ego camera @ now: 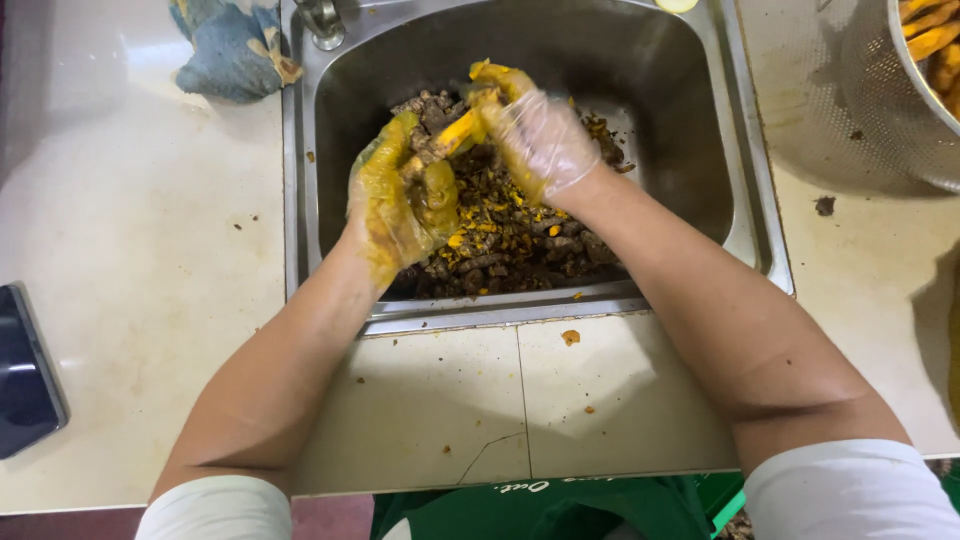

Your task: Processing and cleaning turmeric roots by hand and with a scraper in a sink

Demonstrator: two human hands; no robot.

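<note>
Over the stainless steel sink basin (700, 150), both hands work above a heap of dark brown and yellow peel scraps (510, 240) covering the basin floor.

Step in hand, as I judge it: peeling or scraping a small orange-yellow root piece (455, 130), likely turmeric by the staining. Whether a blade or scraper is in use I cannot tell; none shows clearly.

Left hand (395, 195), in a thin plastic glove stained deep yellow, fingers curled closed around the lower end of the root, palm turned inward, wrist bent over the near rim.

Right hand (535, 130), in a clearer glove with yellow fingertips, fingers pinched shut on the upper end of the same piece, knuckles up, forearm coming in steeply from the right.

Next move likely calls for a firm grip on a slippery piece and turning it to reach unpeeled skin.

Nearby: perforated metal colander (880, 110) with orange pieces at right, crumpled blue cloth (225, 50) at left, dark flat phone (25, 375) on the pale tiled counter (130, 250).
</note>
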